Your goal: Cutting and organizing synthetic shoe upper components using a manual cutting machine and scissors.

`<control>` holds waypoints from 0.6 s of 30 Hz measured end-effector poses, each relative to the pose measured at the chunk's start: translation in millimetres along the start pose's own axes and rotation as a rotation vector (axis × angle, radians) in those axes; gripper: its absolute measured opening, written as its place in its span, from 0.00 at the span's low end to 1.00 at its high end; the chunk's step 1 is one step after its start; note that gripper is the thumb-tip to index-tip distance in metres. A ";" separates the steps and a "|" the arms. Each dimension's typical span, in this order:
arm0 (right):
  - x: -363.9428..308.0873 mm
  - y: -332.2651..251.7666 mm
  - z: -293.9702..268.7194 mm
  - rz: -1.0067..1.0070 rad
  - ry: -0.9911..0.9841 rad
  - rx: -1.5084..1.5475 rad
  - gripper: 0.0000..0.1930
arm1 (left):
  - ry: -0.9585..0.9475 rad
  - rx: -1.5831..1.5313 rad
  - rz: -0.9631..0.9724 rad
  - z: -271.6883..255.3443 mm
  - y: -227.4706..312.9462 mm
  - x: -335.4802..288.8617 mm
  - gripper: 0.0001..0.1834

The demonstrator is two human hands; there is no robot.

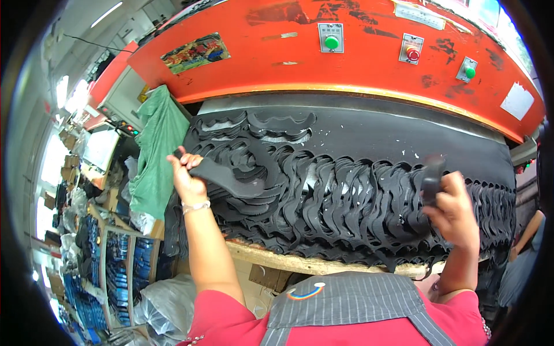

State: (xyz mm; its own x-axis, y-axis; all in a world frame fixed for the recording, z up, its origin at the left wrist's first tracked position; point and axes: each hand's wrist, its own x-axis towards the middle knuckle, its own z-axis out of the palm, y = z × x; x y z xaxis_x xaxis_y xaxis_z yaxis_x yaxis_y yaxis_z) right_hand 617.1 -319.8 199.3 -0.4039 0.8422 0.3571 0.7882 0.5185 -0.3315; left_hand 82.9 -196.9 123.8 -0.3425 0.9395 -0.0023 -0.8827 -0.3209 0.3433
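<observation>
At left of centre, the left hand [189, 176] pinches one end of a flat, curved black foam-like strip [226, 177], which extends rightward above a loose pile of similar black curved pieces [245, 209]. At right, the blurred right hand [455, 209] has its fingers closed on a small dark block-like piece [433, 183]. Between them, layered black wavy-edged sheets [352, 199] cover the centre of the wooden-edged tabletop [300, 263]. An orange-red metal machine beam [259, 63] spans the top; draped green cloth [154, 155] hangs at left.
</observation>
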 end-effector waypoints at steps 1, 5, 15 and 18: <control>-9.1 5.6 3.2 0.026 -0.101 -0.041 0.09 | 0.073 0.055 0.031 -11.6 -2.2 7.4 0.23; -49.5 42.5 49.4 -0.046 -0.266 -0.054 0.09 | 0.485 0.751 0.061 -62.4 -14.9 12.6 0.24; -74.7 98.4 64.0 -0.094 -0.173 0.210 0.25 | -0.588 2.084 0.668 45.6 -198.1 -49.2 0.20; -60.8 143.6 51.7 -0.082 -0.006 0.088 0.29 | -0.874 2.301 0.338 31.8 -254.0 -43.5 0.28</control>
State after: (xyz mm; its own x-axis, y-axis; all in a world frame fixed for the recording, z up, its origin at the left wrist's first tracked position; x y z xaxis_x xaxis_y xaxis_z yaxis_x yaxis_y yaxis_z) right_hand 730.8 -288.9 84.8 -0.4684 0.7969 0.3816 0.7085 0.5968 -0.3766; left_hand 332.3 -152.4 66.6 0.3285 0.9134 0.2402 0.8861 -0.3861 0.2565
